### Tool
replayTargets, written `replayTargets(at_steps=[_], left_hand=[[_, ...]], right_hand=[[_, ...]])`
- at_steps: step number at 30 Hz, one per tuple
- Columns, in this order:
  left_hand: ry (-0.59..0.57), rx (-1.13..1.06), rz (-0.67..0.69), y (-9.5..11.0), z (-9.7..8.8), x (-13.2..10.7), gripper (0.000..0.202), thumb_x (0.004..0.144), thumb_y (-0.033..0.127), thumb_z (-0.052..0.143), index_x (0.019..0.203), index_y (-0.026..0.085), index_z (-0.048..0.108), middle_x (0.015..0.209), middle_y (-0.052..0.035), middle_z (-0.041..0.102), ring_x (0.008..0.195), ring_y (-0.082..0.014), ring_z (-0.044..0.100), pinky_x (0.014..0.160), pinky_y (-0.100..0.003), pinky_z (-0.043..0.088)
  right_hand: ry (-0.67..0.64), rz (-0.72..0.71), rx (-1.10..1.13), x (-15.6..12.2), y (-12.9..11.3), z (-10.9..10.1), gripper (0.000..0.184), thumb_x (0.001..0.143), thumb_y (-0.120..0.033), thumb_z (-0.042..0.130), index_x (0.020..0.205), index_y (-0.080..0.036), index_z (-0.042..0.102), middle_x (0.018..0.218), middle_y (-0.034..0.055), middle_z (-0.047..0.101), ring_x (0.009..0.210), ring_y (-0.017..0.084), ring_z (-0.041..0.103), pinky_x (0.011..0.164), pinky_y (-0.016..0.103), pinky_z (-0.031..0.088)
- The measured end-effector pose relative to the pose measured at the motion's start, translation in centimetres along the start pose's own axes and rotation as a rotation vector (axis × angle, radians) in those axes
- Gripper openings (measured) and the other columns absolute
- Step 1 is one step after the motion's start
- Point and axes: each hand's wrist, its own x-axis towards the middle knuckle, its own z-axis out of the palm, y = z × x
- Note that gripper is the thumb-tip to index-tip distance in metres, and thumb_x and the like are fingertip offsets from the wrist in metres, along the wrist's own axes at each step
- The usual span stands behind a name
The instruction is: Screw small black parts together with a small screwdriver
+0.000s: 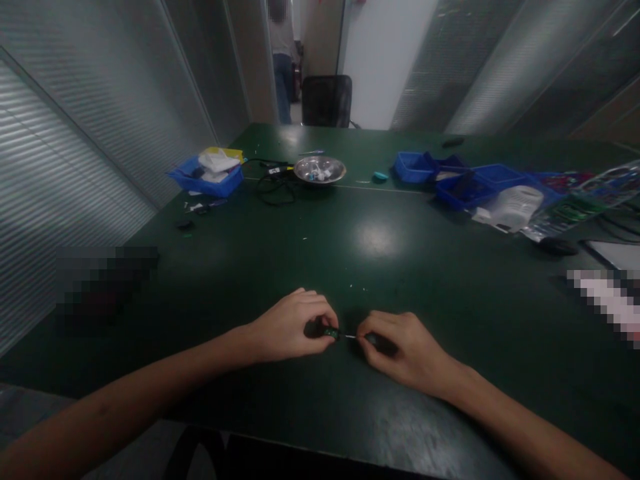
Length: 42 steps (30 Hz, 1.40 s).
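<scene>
**Dark green desk in a dim room, small green piece in the left hand**

Slatted blinds line the left wall, and beyond the desk's far edge stand a black chair and, behind it to the left, a person in jeans.

Close to the near edge, the left hand grasps the small green piece between thumb and bent fingers, with its end showing toward the right. Opposite it, the right hand pinches a thin silvery rod between thumb and fingertips. The rod lies in the narrow gap between the hands, pointing at the green piece; whether the two touch cannot be made out. Something dark sits inside the right hand's curl, too shadowed to identify.

Farther back, a shiny metal bowl holds small white and blue bits, with a black cable looped just to its left. Beyond the cable, a blue basket contains crumpled white material. A small teal object lies to the bowl's right, near a blue tray. At the far right, a dark computer mouse rests on the desk.
</scene>
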Motion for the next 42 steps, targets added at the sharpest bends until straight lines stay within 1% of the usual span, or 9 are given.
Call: replayTargets(at_steps=[10, 17, 21, 26, 29, 31, 34, 38, 42], left_hand=[[-0.013, 0.007, 0.043, -0.3, 0.5, -0.2, 0.014, 0.092, 0.031, 0.07, 0.105, 0.023, 0.068, 0.101, -0.0015, 0.07, 0.095, -0.0192, 0.062, 0.091, -0.035, 0.039], [-0.019, -0.005, 0.064, -0.4, 0.5, -0.1, 0.015, 0.093, 0.029, 0.071, 0.107, 0.023, 0.069, 0.105, -0.0016, 0.071, 0.099, -0.0194, 0.063, 0.093, -0.035, 0.039], [-0.044, -0.002, 0.107, -0.6, 0.2, 0.1, 0.017, 0.095, 0.03, 0.069, 0.11, 0.023, 0.068, 0.105, -0.0029, 0.071, 0.099, -0.0201, 0.062, 0.092, -0.036, 0.04], [-0.211, -0.005, 0.211, -0.7, -1.8, -0.2, 0.019, 0.096, 0.024, 0.067, 0.115, 0.025, 0.069, 0.113, -0.0049, 0.069, 0.106, -0.0217, 0.06, 0.097, -0.037, 0.04], [-0.309, -0.027, 0.179, -1.3, -3.9, -0.7, 0.018, 0.097, 0.024, 0.067, 0.114, 0.027, 0.07, 0.116, -0.0046, 0.067, 0.11, -0.0214, 0.059, 0.096, -0.035, 0.042], [-0.327, -0.024, 0.125, -2.3, -5.4, -1.2, 0.016, 0.096, 0.027, 0.068, 0.112, 0.028, 0.072, 0.117, -0.0048, 0.066, 0.111, -0.0217, 0.058, 0.094, -0.034, 0.043], [-0.278, -0.005, 0.037, -4.6, -7.8, -1.8, 0.015, 0.095, 0.033, 0.07, 0.109, 0.028, 0.074, 0.117, -0.0053, 0.064, 0.111, -0.0226, 0.057, 0.094, -0.035, 0.044], [-0.128, 0.022, -0.119, -9.0, -11.1, -2.9, 0.022, 0.096, 0.039, 0.067, 0.114, 0.028, 0.073, 0.118, -0.0043, 0.064, 0.108, -0.0214, 0.059, 0.094, -0.034, 0.046], [0.205, 0.16, -0.295, -14.1, -13.6, -4.3, 0.033, 0.091, 0.049, 0.068, 0.115, 0.026, 0.074, 0.113, -0.0048, 0.066, 0.099, -0.0216, 0.061, 0.087, -0.033, 0.048]], right_hand=[[-0.021, -0.01, -0.034, 0.1, -0.5, 0.1, 0.011, 0.094, -0.016, 0.057, 0.093, -0.019, 0.068, 0.079, 0.0004, 0.065, 0.062, 0.012, 0.06, 0.059, 0.025, 0.039], [0.208, 0.114, 0.195, 0.7, -0.6, -0.2, 0.017, 0.101, -0.024, 0.056, 0.09, -0.019, 0.068, 0.081, 0.0014, 0.069, 0.071, 0.015, 0.065, 0.068, 0.025, 0.046], [0.199, 0.118, 0.216, 0.6, -0.6, -0.4, 0.016, 0.1, -0.023, 0.058, 0.09, -0.019, 0.069, 0.08, 0.0008, 0.07, 0.069, 0.014, 0.064, 0.065, 0.025, 0.046], [0.177, 0.1, 0.196, 0.3, -0.5, -0.4, 0.016, 0.1, -0.024, 0.057, 0.091, -0.019, 0.07, 0.081, 0.0014, 0.07, 0.069, 0.014, 0.064, 0.065, 0.026, 0.046], [0.168, 0.11, 0.191, 0.2, -0.5, -0.4, 0.017, 0.101, -0.026, 0.057, 0.091, -0.019, 0.07, 0.081, 0.0013, 0.07, 0.067, 0.014, 0.063, 0.063, 0.026, 0.046], [0.162, 0.107, 0.185, 0.2, -0.5, -0.4, 0.017, 0.101, -0.026, 0.057, 0.091, -0.019, 0.07, 0.081, 0.0011, 0.069, 0.067, 0.014, 0.063, 0.063, 0.026, 0.046], [0.164, 0.098, 0.18, 0.3, -0.6, -0.5, 0.017, 0.101, -0.026, 0.057, 0.091, -0.019, 0.069, 0.081, 0.001, 0.069, 0.067, 0.014, 0.063, 0.065, 0.026, 0.047], [0.159, 0.091, 0.19, 0.3, -0.7, -0.7, 0.017, 0.101, -0.026, 0.057, 0.091, -0.019, 0.069, 0.081, 0.0012, 0.069, 0.068, 0.014, 0.063, 0.065, 0.026, 0.047], [0.152, 0.091, 0.186, 0.2, -0.7, -0.6, 0.018, 0.101, -0.026, 0.056, 0.091, -0.019, 0.069, 0.081, 0.0015, 0.069, 0.068, 0.015, 0.063, 0.065, 0.027, 0.047]])
